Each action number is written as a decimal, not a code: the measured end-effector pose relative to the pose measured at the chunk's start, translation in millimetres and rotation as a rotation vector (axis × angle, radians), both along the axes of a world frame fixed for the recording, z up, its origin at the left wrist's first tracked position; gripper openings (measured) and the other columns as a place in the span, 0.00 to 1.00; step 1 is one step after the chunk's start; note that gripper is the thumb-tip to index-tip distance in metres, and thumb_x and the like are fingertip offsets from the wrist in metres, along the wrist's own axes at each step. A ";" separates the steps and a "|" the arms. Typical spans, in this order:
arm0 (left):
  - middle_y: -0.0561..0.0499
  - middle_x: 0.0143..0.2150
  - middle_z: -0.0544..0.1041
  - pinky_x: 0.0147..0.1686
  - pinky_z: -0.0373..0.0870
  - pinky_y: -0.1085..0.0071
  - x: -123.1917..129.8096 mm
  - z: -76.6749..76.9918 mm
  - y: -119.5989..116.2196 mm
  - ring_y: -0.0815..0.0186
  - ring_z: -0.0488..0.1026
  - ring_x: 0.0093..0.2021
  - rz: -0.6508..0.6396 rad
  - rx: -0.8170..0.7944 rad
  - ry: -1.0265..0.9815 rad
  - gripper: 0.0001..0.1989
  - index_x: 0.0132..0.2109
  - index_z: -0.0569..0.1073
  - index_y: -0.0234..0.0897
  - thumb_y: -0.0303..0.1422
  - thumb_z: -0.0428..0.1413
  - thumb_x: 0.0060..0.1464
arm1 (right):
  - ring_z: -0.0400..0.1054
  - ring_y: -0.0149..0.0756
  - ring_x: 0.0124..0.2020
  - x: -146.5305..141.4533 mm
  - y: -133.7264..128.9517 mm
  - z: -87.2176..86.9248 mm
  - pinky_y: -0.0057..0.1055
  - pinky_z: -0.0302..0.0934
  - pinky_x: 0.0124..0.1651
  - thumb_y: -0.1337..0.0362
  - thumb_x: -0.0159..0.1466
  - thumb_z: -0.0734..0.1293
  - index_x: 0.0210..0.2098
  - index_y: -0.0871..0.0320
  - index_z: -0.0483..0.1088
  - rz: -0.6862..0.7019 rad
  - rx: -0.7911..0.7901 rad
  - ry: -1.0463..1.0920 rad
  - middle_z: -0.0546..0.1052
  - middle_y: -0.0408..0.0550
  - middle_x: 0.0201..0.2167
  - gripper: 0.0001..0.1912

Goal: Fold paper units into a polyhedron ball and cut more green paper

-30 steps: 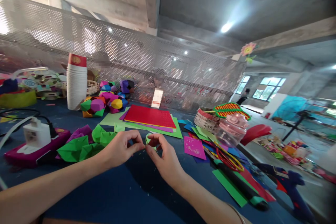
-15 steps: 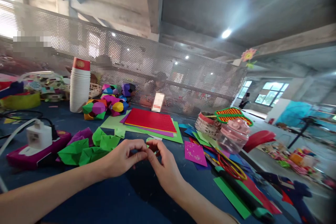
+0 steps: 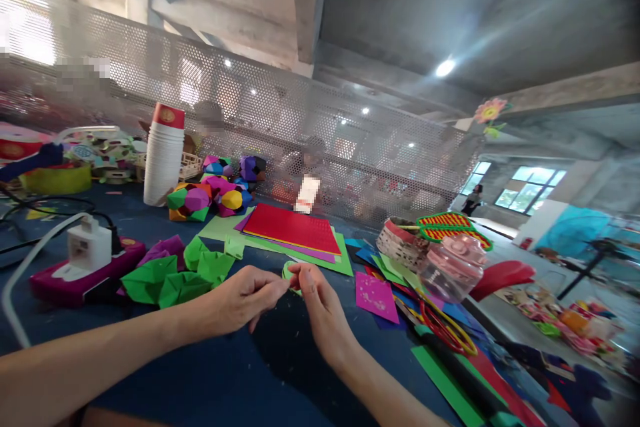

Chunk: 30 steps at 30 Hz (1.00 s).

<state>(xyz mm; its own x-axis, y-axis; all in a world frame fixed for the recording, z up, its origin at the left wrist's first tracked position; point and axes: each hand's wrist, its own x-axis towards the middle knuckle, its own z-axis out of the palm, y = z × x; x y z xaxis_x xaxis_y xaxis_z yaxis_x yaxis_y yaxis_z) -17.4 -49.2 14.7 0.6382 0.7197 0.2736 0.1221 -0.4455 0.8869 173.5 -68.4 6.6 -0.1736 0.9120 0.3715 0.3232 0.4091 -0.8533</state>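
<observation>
My left hand and my right hand meet above the dark blue tabletop. Between their fingertips is a small piece of light green paper, mostly hidden by the fingers. The fingers of both hands are closed at it in a pinch. Folded green paper pieces lie just beyond my left forearm, with a folded purple piece behind them. A small light green paper piece sits close to those. Past the hands lies a stack of coloured sheets with a red sheet on top.
At left are a power strip with a white charger, stacked paper cups and multicoloured paper balls. To the right are a woven basket, a clear jar, scissors and a glue gun. A perforated screen stands behind.
The view has shifted slightly, so most things sit further right. The fingers of my left hand have curled in more, and more of the light green paper shows at the fingertips.
</observation>
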 end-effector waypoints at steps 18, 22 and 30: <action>0.55 0.28 0.69 0.26 0.64 0.78 -1.1 8.5 -4.8 0.72 0.63 0.27 -0.201 -0.001 -0.151 0.16 0.33 0.77 0.33 0.43 0.59 0.62 | 0.68 0.36 0.39 -11.9 -16.9 1.8 0.33 0.64 0.44 0.41 0.69 0.63 0.47 0.54 0.69 0.258 -0.106 0.113 0.73 0.45 0.39 0.23; 0.53 0.30 0.72 0.27 0.66 0.77 -5.2 10.3 -3.5 0.72 0.67 0.26 -0.271 -0.008 -0.144 0.18 0.32 0.77 0.32 0.44 0.60 0.61 | 0.68 0.35 0.35 -12.3 -15.4 1.2 0.33 0.65 0.44 0.38 0.69 0.61 0.44 0.54 0.69 0.388 -0.165 0.245 0.71 0.42 0.33 0.25; 0.52 0.27 0.73 0.22 0.68 0.76 1.8 -2.1 11.4 0.69 0.69 0.26 0.018 -0.132 -0.041 0.22 0.31 0.75 0.33 0.50 0.59 0.56 | 0.69 0.35 0.38 -3.9 -7.4 3.1 0.32 0.64 0.43 0.51 0.72 0.63 0.43 0.55 0.72 0.028 0.090 0.075 0.75 0.45 0.39 0.14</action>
